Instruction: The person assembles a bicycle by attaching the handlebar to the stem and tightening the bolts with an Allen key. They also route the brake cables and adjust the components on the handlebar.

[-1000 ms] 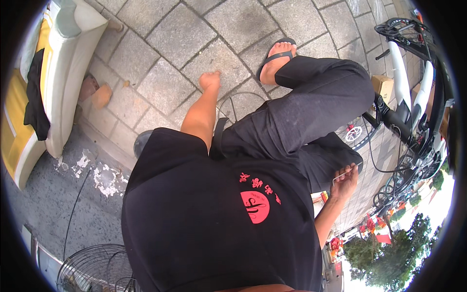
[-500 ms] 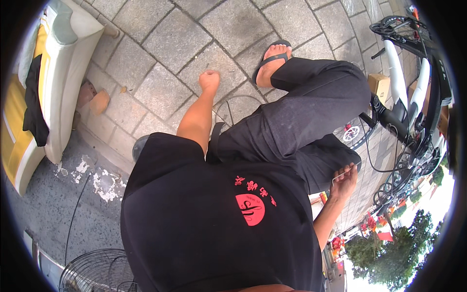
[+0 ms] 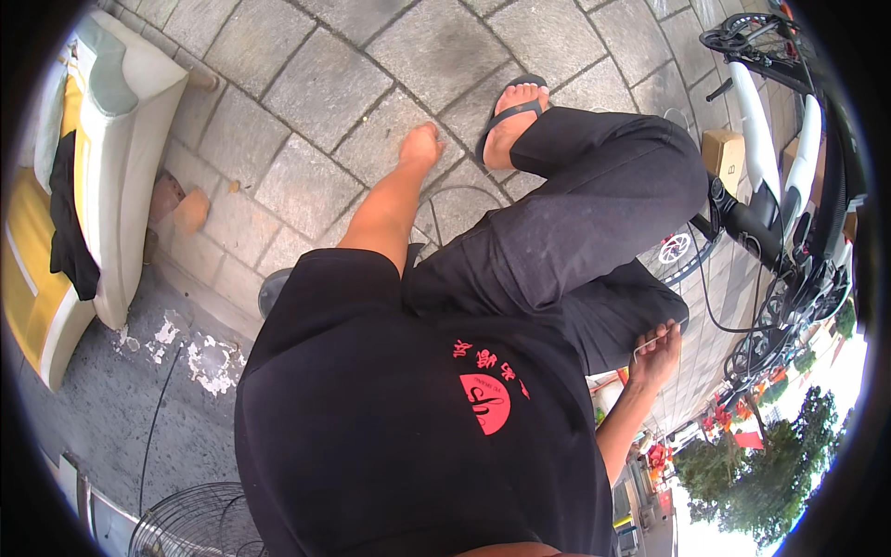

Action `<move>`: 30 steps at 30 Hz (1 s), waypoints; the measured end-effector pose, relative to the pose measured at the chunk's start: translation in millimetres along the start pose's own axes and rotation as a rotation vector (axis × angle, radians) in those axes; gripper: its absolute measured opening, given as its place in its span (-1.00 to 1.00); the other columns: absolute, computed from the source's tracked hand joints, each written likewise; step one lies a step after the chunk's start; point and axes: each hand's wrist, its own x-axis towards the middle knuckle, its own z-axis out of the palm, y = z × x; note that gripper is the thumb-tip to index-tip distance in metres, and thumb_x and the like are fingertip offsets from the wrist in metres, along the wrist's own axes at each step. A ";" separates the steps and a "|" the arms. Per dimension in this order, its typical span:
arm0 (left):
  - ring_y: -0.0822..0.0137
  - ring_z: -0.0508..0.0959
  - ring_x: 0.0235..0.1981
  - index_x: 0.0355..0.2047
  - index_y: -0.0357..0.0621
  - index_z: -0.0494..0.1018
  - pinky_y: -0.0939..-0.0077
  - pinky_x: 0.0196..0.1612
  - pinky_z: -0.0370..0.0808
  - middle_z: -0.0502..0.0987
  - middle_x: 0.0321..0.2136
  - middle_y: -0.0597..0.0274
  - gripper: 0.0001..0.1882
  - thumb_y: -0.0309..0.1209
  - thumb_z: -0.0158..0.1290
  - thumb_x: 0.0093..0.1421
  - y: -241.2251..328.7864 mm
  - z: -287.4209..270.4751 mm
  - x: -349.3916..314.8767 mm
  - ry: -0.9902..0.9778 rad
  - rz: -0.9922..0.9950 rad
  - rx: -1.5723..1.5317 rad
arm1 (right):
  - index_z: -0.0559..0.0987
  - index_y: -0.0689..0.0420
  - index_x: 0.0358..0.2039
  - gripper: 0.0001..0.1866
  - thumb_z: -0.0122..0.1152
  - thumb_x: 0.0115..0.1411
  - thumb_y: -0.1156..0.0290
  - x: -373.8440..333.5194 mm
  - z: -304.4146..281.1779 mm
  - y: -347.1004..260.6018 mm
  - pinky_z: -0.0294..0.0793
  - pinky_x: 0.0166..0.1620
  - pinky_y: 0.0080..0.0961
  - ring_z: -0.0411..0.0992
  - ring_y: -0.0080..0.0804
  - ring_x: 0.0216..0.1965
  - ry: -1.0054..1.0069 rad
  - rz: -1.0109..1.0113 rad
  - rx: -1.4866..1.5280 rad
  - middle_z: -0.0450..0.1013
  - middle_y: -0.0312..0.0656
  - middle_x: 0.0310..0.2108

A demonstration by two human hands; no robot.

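Note:
My left hand (image 3: pixel 422 144) reaches low over the grey paving stones (image 3: pixel 371 139), beside my sandalled foot (image 3: pixel 513 123). Its fingers are curled in, and whatever they may hold is hidden. At my bent knee, on the right, my right hand (image 3: pixel 655 359) is closed around a thin, pale, wire-like thing (image 3: pixel 640 350); what kind it is does not show. Dark trousers (image 3: pixel 594 213) cover my legs, which stretch out between the two hands. Near my left forearm, a thin dark hoop or cable (image 3: pixel 464 189) curves over the stones.
A bicycle (image 3: pixel 756 139) with a white frame lies across the right side, next to a small cardboard box (image 3: pixel 723 156). To the left are a yellow and white padded seat (image 3: pixel 130 148) and broken brick pieces (image 3: pixel 192 212). A black wire fan cage (image 3: pixel 200 524) stands at lower left.
My left hand has moved slightly right, closer to my foot, and its fingers now point more downward and to the right. My right hand stays at the knee with the wire-like thing.

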 end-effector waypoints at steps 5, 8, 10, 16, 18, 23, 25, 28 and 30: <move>-0.09 0.62 -0.01 -0.16 -0.16 0.60 0.06 0.06 0.55 0.65 -0.08 -0.09 -0.63 -0.16 0.30 0.16 -16.0 18.9 22.0 -0.041 0.063 0.122 | 0.50 0.02 -0.18 -0.80 0.11 0.46 0.18 -6.7 6.1 -5.3 0.20 -0.58 -0.64 0.21 -0.65 -0.65 0.035 -0.012 -0.014 0.40 -0.42 -0.51; -0.04 0.66 -0.11 -0.18 -0.18 0.60 0.09 -0.02 0.59 0.66 -0.18 -0.09 -0.67 -0.20 0.27 0.17 -21.7 16.0 20.9 -0.078 0.149 0.168 | 0.50 0.02 -0.19 -0.80 0.11 0.46 0.18 -2.5 10.6 -8.1 0.20 -0.58 -0.64 0.21 -0.65 -0.64 0.017 -0.013 -0.022 0.40 -0.42 -0.52; 0.04 0.68 -0.23 -0.24 -0.22 0.59 0.15 -0.15 0.60 0.66 -0.28 -0.06 -0.71 -0.24 0.24 0.18 -25.2 11.7 16.1 -0.147 0.138 0.057 | 0.50 0.03 -0.18 -0.80 0.10 0.46 0.17 -1.9 16.0 -7.1 0.20 -0.58 -0.63 0.21 -0.65 -0.64 0.013 -0.006 -0.027 0.40 -0.42 -0.52; 0.36 0.55 -0.55 -0.39 -0.19 0.53 0.39 -0.55 0.40 0.56 -0.51 0.19 -0.84 -0.35 0.16 0.21 -41.2 8.2 -16.5 -0.232 -0.180 -0.831 | 0.49 0.03 -0.17 -0.78 0.08 0.47 0.16 7.8 21.2 -2.1 0.19 -0.57 -0.62 0.19 -0.66 -0.64 0.014 0.008 -0.060 0.39 -0.42 -0.52; 0.38 0.51 -0.58 -0.40 -0.14 0.53 0.43 -0.59 0.32 0.53 -0.55 0.25 -0.87 -0.36 0.15 0.22 -48.8 -0.8 -29.2 -0.292 -0.255 -1.157 | 0.49 0.03 -0.16 -0.78 0.08 0.47 0.15 12.1 25.4 -2.8 0.18 -0.57 -0.62 0.19 -0.65 -0.64 0.003 -0.002 -0.074 0.39 -0.42 -0.52; 0.27 0.61 -0.45 -0.22 -0.16 0.57 0.34 -0.46 0.46 0.60 -0.41 0.15 -0.78 -0.31 0.15 0.19 -95.7 0.9 -20.2 -0.075 -0.452 -1.206 | 0.50 0.04 -0.18 -0.78 0.08 0.48 0.17 13.7 33.5 -6.8 0.17 -0.59 -0.63 0.19 -0.65 -0.65 -0.009 -0.004 -0.088 0.39 -0.42 -0.51; 0.19 0.64 -0.39 -0.21 -0.19 0.58 0.28 -0.34 0.53 0.63 -0.36 0.08 -0.75 -0.30 0.18 0.18 -97.1 -2.7 -13.9 0.208 -0.444 -0.916 | 0.49 0.04 -0.16 -0.78 0.08 0.47 0.16 16.1 27.4 -5.0 0.18 -0.58 -0.62 0.20 -0.65 -0.65 -0.019 -0.006 -0.091 0.40 -0.41 -0.52; 0.05 0.67 -0.26 -0.19 -0.21 0.58 0.21 -0.12 0.58 0.66 -0.31 -0.04 -0.70 -0.26 0.23 0.16 -93.0 -6.1 -4.2 0.554 -0.271 -0.463 | 0.50 0.05 -0.15 -0.78 0.09 0.47 0.16 15.0 25.7 -3.8 0.19 -0.58 -0.62 0.20 -0.65 -0.65 -0.023 -0.007 -0.088 0.40 -0.41 -0.52; -0.04 0.67 -0.16 -0.18 -0.21 0.58 0.18 0.02 0.56 0.68 -0.25 -0.12 -0.66 -0.23 0.27 0.15 -92.5 -10.7 3.1 0.579 -0.226 -0.385 | 0.50 0.04 -0.18 -0.79 0.08 0.48 0.17 12.6 24.4 -3.4 0.18 -0.58 -0.63 0.19 -0.64 -0.65 -0.010 -0.001 -0.073 0.38 -0.42 -0.52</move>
